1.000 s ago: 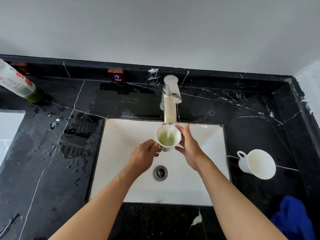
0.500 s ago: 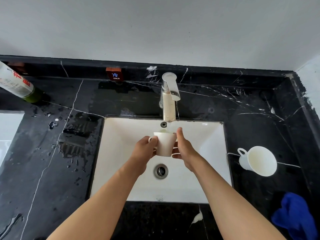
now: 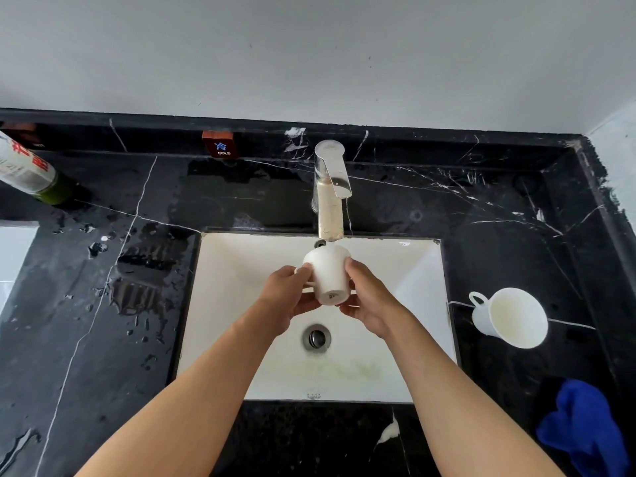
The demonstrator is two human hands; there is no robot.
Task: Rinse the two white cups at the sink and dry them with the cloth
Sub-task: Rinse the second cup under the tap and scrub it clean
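Both hands hold one white cup (image 3: 328, 275) over the white sink (image 3: 406, 270), just under the chrome tap (image 3: 329, 191). The cup is tipped away from me, its base facing me and its mouth toward the spout. My left hand (image 3: 287, 297) grips its left side by the handle. My right hand (image 3: 370, 301) cups its right side and bottom. A faint greenish film lies on the basin floor near the front. The second white cup (image 3: 509, 316) lies on its side on the black counter to the right. A blue cloth (image 3: 585, 432) sits at the counter's front right.
The drain (image 3: 316, 337) is in the basin's middle. A black marble counter (image 3: 103, 321) surrounds the sink, wet with puddles on the left. A green bottle with a white label (image 3: 31, 173) leans at the far left. A small COLD sign (image 3: 220, 144) stands on the back ledge.
The cup held green-tinted water under the running tap; now both hands have tipped it forward so its base faces me, and greenish water has spread on the basin floor.
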